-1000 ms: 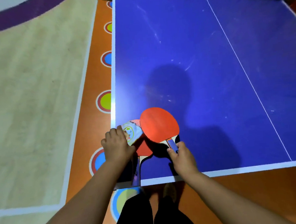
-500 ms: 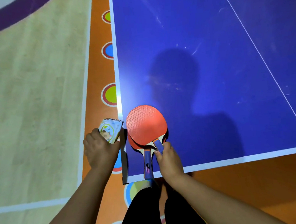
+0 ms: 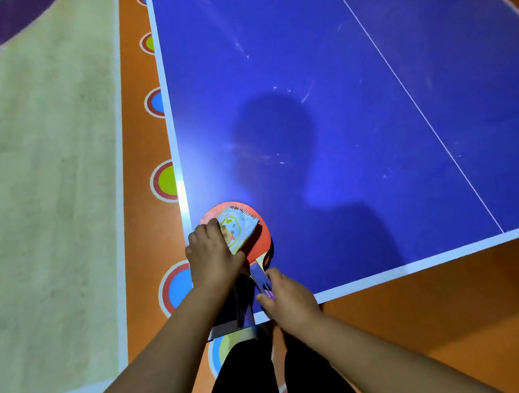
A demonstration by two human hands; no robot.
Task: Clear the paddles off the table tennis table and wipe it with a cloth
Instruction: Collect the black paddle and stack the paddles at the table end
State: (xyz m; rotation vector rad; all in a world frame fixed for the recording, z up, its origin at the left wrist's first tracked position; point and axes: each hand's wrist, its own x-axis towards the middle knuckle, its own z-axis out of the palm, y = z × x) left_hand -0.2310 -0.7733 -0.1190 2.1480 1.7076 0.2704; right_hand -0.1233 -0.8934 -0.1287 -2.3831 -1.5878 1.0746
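1. The blue table tennis surface (image 3: 353,104) is seen from its near left corner. White edge bands and a thin white centre line are noted on it, along with faint scuffs and the person's shadow.
2. A red paddle (image 3: 263,242) is found lying flat, face up, at that near left corner, just inside the left edge. Its handle (image 3: 261,280) is pointed toward the near edge.
3. A sliver of a second paddle (image 3: 268,258) is made out under the first at its right rim. The rest of it is hidden.
4. A folded cloth (image 3: 239,228), pale with a printed picture, is laid on the red face, and much of that face is covered by it.
5. The left hand (image 3: 213,261) is clenched on the near left edge of the cloth with the fingers curled over it. The cloth is held down against the paddle.
6. The paddle's handle is grasped by the right hand (image 3: 290,301), pinched between thumb and fingers, just at the near edge of the surface.
7. An orange floor strip (image 3: 140,174) with ringed coloured circles is seen along the left side of the surface, and pale wood flooring (image 3: 42,180) is seen further left.
8. Black trousers (image 3: 249,381) are recorded at the bottom of the view, between the two forearms.
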